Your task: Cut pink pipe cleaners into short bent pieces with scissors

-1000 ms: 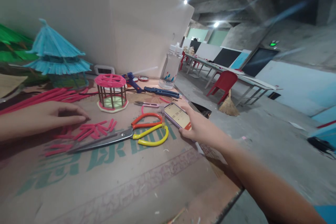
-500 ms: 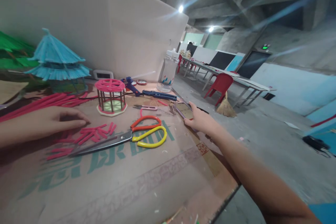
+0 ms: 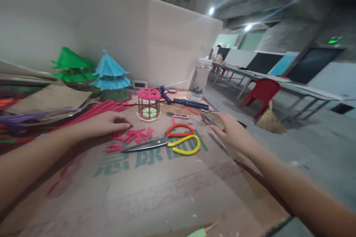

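Note:
My left hand [image 3: 111,124] rests on the cardboard with fingers loosely bent and apart, beside several short pink pieces [image 3: 136,136] that look like cut pipe cleaners. At the table's right edge, my right hand [image 3: 229,126] grips what looks like a phone [image 3: 210,119], thumb on its near side; the hand hides most of it. Between the hands lie large scissors [image 3: 150,144] with one red and one yellow handle loop. Behind them stands a small round pavilion frame [image 3: 149,104] with a pink top, brown posts and a pale base.
Blue [image 3: 111,76] and green [image 3: 73,64] roofed models stand at the back left, near long pink stems [image 3: 97,111]. A glue gun [image 3: 166,95], dark blue pliers-like tool [image 3: 191,103], small snips [image 3: 178,115] and plastic bottle [image 3: 199,79] stretch along the back. The floor drops away right.
The view has swung left, so the tabletop things appear farther right and more of the left side shows. Both hands stay at about the same places on the table.

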{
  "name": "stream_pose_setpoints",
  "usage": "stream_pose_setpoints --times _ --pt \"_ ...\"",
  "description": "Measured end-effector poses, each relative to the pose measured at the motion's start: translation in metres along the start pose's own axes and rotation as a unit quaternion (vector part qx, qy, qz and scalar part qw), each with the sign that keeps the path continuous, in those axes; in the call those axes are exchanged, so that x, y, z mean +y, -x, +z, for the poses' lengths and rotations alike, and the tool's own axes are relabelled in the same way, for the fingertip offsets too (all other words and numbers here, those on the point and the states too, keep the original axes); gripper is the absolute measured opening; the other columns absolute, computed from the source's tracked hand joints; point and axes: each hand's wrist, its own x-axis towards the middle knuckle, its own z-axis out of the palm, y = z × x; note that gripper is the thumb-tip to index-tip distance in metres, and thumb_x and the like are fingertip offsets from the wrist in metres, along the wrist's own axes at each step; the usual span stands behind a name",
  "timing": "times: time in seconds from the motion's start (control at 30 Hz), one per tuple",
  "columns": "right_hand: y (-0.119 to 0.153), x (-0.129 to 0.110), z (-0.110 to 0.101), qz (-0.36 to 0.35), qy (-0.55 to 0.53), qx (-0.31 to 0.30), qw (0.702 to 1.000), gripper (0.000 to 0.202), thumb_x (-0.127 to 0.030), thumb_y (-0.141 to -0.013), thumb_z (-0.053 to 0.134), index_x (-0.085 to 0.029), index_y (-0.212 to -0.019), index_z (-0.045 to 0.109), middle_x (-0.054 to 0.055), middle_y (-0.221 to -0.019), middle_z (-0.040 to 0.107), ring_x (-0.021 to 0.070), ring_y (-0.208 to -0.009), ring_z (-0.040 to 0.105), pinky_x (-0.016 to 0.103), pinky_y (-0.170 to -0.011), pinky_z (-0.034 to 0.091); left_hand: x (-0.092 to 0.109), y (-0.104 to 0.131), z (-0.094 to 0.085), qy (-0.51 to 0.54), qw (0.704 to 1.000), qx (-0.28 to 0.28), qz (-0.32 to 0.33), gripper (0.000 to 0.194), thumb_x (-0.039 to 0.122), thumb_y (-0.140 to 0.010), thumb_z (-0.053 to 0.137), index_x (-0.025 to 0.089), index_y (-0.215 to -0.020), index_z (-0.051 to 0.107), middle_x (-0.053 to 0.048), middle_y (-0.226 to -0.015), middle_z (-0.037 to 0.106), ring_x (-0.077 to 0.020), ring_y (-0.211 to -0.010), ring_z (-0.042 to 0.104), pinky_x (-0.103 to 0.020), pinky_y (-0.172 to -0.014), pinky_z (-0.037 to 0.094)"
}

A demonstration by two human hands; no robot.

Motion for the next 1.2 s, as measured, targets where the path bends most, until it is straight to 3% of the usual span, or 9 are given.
stream_pose_setpoints --times 0.13,0.27,0.33,0.43,0.57,0.7,0.83,1.0,1.2 --pt "0.002 -0.039 -0.005 -0.050 -0.090 -0.047 0.994 0.044 -0.041 -0.092 0.051 -0.018 -0.129 0.055 0.014 -0.130 0.061 0.0293 -0.120 0.057 0.047 -0.102 0.045 -0.006 -0.001 0.000 0.009 1.000 -0.008 0.002 0.045 0.055 -0.082 0.053 0.018 -0.102 0.070 -0.004 -0.089 0.073 -0.0205 -0.078 0.066 -0.025 -0.071 0.048" --pt "-0.009 -0.081 -0.011 -0.122 -0.147 -0.107 0.976 0.040 -0.032 -0.091 0.052 -0.024 -0.130 0.057 0.010 -0.129 0.063 0.0281 -0.118 0.058 0.047 -0.099 0.045 -0.007 0.000 0.000 0.021 1.000 -0.005 0.020 0.044 0.054 -0.083 0.053 0.017 -0.101 0.070 -0.005 -0.089 0.072 -0.0192 -0.076 0.065 -0.024 -0.068 0.047" --pt "-0.022 -0.101 -0.009 -0.167 -0.142 -0.111 0.969 0.033 -0.028 -0.090 0.053 -0.024 -0.120 0.064 0.009 -0.119 0.067 0.0275 -0.111 0.060 0.046 -0.095 0.046 -0.007 0.000 0.001 0.027 0.999 -0.004 0.023 0.042 0.052 -0.083 0.055 0.017 -0.101 0.070 -0.004 -0.088 0.072 -0.0185 -0.075 0.065 -0.024 -0.068 0.047" --pt "-0.043 -0.130 0.003 -0.209 -0.146 -0.104 0.961 0.020 -0.025 -0.091 0.052 -0.021 -0.101 0.068 0.009 -0.102 0.071 0.0242 -0.095 0.063 0.041 -0.086 0.047 -0.007 0.001 0.002 0.041 0.999 -0.005 0.016 0.042 0.053 -0.084 0.054 0.018 -0.101 0.069 -0.003 -0.082 0.072 -0.0181 -0.069 0.064 -0.025 -0.065 0.047" --pt "-0.057 -0.159 0.029 -0.245 -0.175 -0.075 0.951 0.013 -0.019 -0.091 0.051 -0.018 -0.091 0.065 0.008 -0.093 0.067 0.0210 -0.089 0.060 0.034 -0.078 0.047 -0.008 0.000 0.004 0.030 0.999 0.011 0.041 0.038 0.052 -0.085 0.054 0.019 -0.096 0.069 -0.003 -0.082 0.072 -0.0180 -0.071 0.064 -0.025 -0.066 0.046" --pt "-0.056 -0.166 0.046 -0.257 -0.199 -0.056 0.944 0.014 -0.021 -0.092 0.050 -0.017 -0.098 0.061 0.009 -0.099 0.063 0.0212 -0.092 0.058 0.034 -0.080 0.046 -0.005 0.001 0.003 0.012 0.998 0.001 0.060 0.039 0.052 -0.088 0.050 0.019 -0.094 0.069 -0.002 -0.081 0.071 -0.0171 -0.071 0.064 -0.024 -0.063 0.044" --pt "-0.055 -0.160 0.049 -0.235 -0.223 -0.073 0.943 0.014 -0.018 -0.091 0.050 -0.017 -0.100 0.060 0.009 -0.100 0.064 0.0202 -0.091 0.058 0.032 -0.079 0.047 0.001 0.004 -0.003 -0.042 0.997 -0.007 0.064 0.037 0.048 -0.092 0.044 0.020 -0.095 0.068 -0.002 -0.078 0.072 -0.0166 -0.067 0.064 -0.024 -0.062 0.043" --pt "-0.056 -0.159 0.049 -0.231 -0.230 -0.088 0.941 0.012 -0.017 -0.090 0.050 -0.017 -0.097 0.060 0.007 -0.097 0.065 0.0198 -0.089 0.059 0.032 -0.077 0.046 0.010 0.017 -0.026 -0.147 0.987 -0.012 0.064 0.028 0.037 -0.087 0.051 0.022 -0.097 0.073 -0.004 -0.094 0.075 -0.0190 -0.084 0.066 -0.023 -0.069 0.043" --pt "-0.058 -0.158 0.052 -0.235 -0.238 -0.093 0.938 0.015 -0.015 -0.089 0.050 -0.017 -0.097 0.062 0.007 -0.099 0.066 0.0202 -0.092 0.059 0.033 -0.080 0.046 0.010 0.043 -0.070 -0.285 0.952 0.110 -0.038 0.035 0.042 -0.087 0.047 0.026 -0.105 0.073 -0.002 -0.102 0.075 -0.0202 -0.088 0.066 -0.024 -0.071 0.042"
